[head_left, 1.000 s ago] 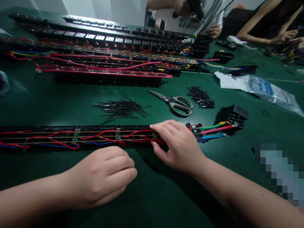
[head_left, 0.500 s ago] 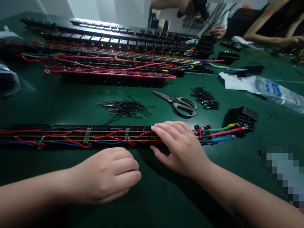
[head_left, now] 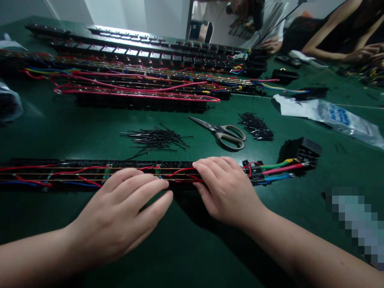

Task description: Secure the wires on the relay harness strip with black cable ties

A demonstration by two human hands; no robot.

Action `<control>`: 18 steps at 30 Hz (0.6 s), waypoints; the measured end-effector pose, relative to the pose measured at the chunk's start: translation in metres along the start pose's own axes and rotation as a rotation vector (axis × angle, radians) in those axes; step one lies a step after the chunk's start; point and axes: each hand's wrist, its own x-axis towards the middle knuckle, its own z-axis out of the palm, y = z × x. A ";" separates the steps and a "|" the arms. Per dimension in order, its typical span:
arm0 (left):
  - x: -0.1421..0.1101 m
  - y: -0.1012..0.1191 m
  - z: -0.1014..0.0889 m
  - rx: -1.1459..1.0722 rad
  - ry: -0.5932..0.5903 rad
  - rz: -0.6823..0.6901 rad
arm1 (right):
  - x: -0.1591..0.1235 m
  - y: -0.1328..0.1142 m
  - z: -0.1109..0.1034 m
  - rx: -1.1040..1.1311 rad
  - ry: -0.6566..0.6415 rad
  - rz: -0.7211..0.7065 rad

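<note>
Spanning strip (head_left: pixel 180 177) with our right hand (head_left: pixel 229 186): fingers over top, thumb by near edge; cannot tell whether it squeezes. Our left hand (head_left: pixel 120 214), at nine o'clock from right, half-spread, thumb apart, nothing seen in grasp. Strip runs nine to three o'clock. We judge it long, stiff, weighty; red wires (head_left: pixel 27 167) delicate. Best hold: black edges, not leads (head_left: pixel 283 169) at two o'clock.

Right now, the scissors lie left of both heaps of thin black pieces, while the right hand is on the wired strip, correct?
Not quite: the head view shows the scissors between the left heap and the right heap. The right hand is indeed on the wired strip.
</note>
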 end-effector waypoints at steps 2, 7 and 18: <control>-0.001 -0.003 0.001 0.152 -0.040 -0.129 | 0.000 0.000 0.000 0.001 -0.011 0.008; -0.004 -0.015 0.012 0.237 -0.120 -0.261 | 0.000 0.000 0.001 -0.015 0.005 0.035; 0.008 -0.019 0.017 0.175 -0.053 -0.142 | 0.002 -0.007 0.008 -0.032 0.059 -0.064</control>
